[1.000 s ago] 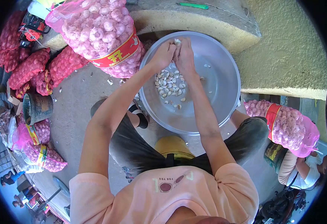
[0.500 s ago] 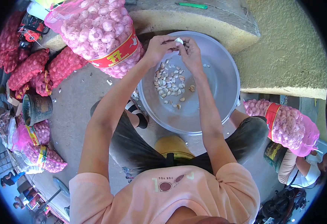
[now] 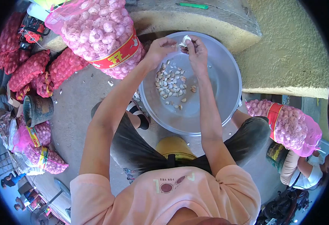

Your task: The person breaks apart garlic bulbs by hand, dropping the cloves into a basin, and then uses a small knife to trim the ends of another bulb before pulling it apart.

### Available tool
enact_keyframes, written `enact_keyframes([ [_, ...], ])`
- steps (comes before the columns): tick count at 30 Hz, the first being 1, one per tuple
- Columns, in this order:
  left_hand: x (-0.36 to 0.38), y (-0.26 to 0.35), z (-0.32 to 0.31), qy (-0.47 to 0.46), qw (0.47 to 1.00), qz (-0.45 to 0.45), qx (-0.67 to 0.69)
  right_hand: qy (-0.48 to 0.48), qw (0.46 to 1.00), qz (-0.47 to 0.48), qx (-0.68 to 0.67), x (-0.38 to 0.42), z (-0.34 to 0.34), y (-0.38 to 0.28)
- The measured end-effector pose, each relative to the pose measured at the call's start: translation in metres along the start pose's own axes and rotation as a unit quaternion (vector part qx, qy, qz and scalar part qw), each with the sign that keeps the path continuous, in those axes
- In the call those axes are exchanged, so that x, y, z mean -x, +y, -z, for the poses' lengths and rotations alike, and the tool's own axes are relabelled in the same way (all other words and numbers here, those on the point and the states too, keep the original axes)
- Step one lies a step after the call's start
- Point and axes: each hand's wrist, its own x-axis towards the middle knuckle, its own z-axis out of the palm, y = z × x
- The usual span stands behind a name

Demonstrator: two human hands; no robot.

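Garlic (image 3: 187, 38) sits in the right hand (image 3: 198, 53), pinched between thumb and fingers over the far side of the basin (image 3: 222, 93). Its visible white part runs slantwise, one end up and away from the person, the other, with ragged skin, down toward the left hand (image 3: 157, 49). The thumb and fingers cover the rest, so which end is the root I cannot tell. The left hand is half curled just beside the garlic, fingertips close together; whether they grip a scrap of skin I cannot tell.

Below, loose cloves (image 3: 171, 90) lie in the left half of the basin, pointing every way, with a brownish clump (image 3: 193, 89) to their right. The right forearm crosses over the basin. A full pink sack (image 3: 104, 33) crowds the left wrist, and the ledge (image 3: 209, 21) closes off the far side, a green cutter (image 3: 193, 5) on top. A yellow bucket (image 3: 175, 145) stands between the person's legs (image 3: 138, 144).
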Motion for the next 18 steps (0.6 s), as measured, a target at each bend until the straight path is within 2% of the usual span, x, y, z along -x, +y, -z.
enact_keyframes([
  [2,-0.001,-0.005,-0.009,0.011,0.991,-0.13,0.005,-0.007,1.0,-0.018,0.006,0.001,0.001,-0.001],
  [3,0.0,0.003,-0.01,0.012,0.991,-0.131,0.005,-0.015,0.999,-0.002,0.03,0.0,0.002,0.002],
  [5,0.006,0.022,-0.012,-0.032,0.998,-0.044,0.029,-0.021,0.998,0.014,0.055,0.0,0.003,0.007],
  [7,0.007,0.021,-0.014,-0.042,0.997,-0.066,-0.007,-0.036,0.99,0.082,0.112,0.001,0.0,0.007],
  [8,0.008,0.021,-0.014,-0.051,0.994,-0.089,-0.045,-0.036,0.99,0.082,0.112,0.002,0.001,0.006],
  [10,0.012,0.024,-0.014,-0.053,0.993,-0.097,-0.04,-0.074,0.966,0.106,0.225,0.006,0.0,-0.007],
  [15,0.009,0.024,-0.007,-0.066,0.985,-0.142,-0.077,-0.051,0.989,0.09,0.107,0.005,-0.003,0.004],
  [18,0.01,0.023,-0.011,-0.069,0.984,-0.162,-0.004,-0.058,0.992,0.081,0.081,0.006,-0.002,0.002],
])
